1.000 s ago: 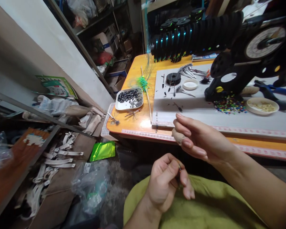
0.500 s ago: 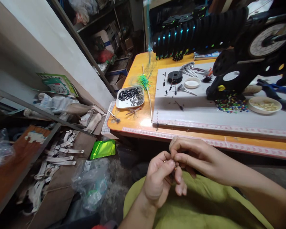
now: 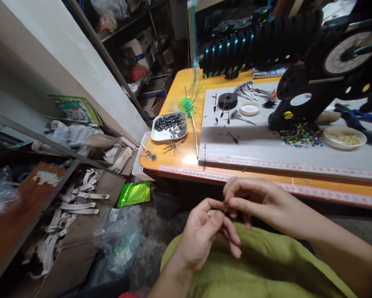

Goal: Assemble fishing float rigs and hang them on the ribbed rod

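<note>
Above green cloth (image 3: 251, 265), hands (image 3: 196, 238) (image 3: 263, 203), tiny item (image 3: 225, 209) possibly pinched

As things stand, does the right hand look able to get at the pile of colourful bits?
Probably yes: nothing stands on the board between the right hand and the colourful bits, though that hand seems busy at the left hand.
</note>
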`<state>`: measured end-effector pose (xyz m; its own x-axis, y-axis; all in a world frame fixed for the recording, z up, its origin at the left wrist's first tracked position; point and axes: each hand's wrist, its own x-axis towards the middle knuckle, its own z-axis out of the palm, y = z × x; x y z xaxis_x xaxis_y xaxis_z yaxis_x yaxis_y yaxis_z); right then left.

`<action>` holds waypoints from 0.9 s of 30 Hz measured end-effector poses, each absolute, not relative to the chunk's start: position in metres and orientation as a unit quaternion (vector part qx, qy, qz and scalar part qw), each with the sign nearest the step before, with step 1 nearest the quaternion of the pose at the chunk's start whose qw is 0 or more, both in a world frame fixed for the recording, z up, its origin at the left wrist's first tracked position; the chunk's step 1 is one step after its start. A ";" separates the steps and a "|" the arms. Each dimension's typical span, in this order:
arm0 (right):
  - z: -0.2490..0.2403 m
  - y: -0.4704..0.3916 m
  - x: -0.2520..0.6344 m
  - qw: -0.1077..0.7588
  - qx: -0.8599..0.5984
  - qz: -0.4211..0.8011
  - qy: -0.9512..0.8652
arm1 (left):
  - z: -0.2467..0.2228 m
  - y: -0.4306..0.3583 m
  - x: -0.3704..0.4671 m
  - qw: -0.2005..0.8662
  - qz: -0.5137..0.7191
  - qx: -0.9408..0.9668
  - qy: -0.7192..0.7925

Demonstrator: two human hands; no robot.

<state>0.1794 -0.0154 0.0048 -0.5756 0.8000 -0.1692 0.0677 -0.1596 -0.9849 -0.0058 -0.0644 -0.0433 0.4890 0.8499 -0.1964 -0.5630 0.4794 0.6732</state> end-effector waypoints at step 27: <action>-0.014 -0.032 0.171 0.314 -0.335 0.737 -0.496 | -0.030 -0.106 -0.027 0.736 0.324 0.449 0.390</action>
